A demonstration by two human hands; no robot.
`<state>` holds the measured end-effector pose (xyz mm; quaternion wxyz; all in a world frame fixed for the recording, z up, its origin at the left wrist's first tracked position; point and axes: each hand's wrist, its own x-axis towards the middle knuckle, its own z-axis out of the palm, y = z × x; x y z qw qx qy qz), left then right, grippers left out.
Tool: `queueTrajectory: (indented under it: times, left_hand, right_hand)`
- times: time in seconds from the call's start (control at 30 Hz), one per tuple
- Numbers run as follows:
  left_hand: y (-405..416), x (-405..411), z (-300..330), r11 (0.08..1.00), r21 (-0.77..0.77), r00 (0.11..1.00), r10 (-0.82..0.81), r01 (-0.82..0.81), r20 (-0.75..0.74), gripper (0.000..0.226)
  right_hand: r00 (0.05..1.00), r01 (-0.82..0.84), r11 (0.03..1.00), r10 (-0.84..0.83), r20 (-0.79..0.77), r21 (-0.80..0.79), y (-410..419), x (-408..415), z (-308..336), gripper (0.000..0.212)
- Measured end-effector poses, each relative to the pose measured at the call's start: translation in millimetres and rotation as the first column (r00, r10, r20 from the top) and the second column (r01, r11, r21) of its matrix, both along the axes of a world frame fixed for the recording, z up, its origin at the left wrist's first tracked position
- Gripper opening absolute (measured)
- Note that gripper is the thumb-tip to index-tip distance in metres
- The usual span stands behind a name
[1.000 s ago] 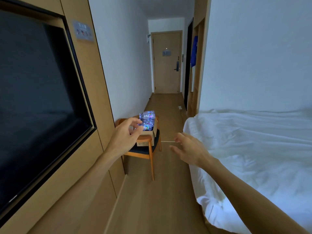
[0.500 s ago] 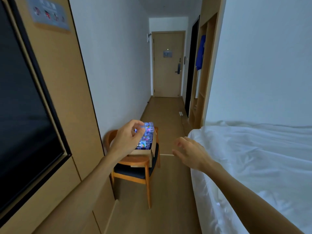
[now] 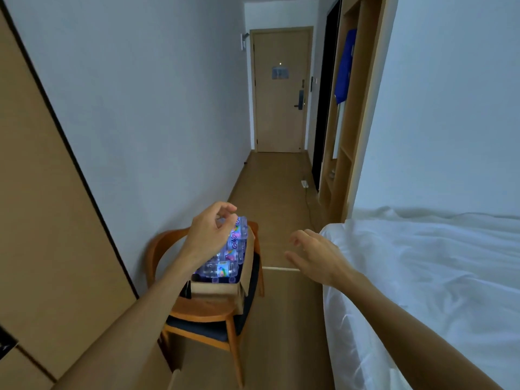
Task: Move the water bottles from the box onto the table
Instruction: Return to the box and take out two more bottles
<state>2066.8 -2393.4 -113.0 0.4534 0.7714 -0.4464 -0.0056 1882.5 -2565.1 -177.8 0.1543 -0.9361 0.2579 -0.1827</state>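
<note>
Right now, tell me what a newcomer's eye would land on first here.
First the cardboard box packed with glinting water bottles, sitting on a wooden chair against the wall on the left. The left hand hangs over it, fingers loosely curled, holding nothing; the right hand is spread open beside the white bed.

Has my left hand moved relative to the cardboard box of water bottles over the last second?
Yes. The left hand has advanced over the cardboard box on the wooden chair, now covering most bottles.
</note>
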Motion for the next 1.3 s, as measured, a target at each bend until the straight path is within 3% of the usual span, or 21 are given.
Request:
queueTrajectory:
  times: [0.27,0.57,0.8,1.03,1.3]
  left_hand:
    - [-116,56,-20,0.992,-0.016,0.988,0.125,-0.127,-0.091,0.012]
    - [-184,133,-55,0.958,0.041,0.938,0.285,-0.283,-0.196,0.011]
    - [-228,219,-94,0.925,0.016,0.886,0.368,-0.379,-0.282,0.008]
    - [-265,319,-123,0.887,0.017,0.821,0.435,-0.462,-0.371,0.011]
    - [-273,378,-183,0.824,0.158,0.698,0.549,-0.544,-0.46,0.009]
  right_hand:
    - [0.985,-0.15,0.988,0.152,-0.082,0.026,-129,85,-3,0.038]
    - [0.942,-0.297,0.95,0.308,-0.132,0.099,-226,187,-43,0.024]
    - [0.922,-0.357,0.924,0.372,-0.104,0.137,-277,282,-68,0.026]
    - [0.862,-0.448,0.878,0.474,-0.179,0.166,-325,398,-81,0.034]
    - [0.749,-0.529,0.79,0.606,-0.268,0.308,-347,502,-130,0.029]
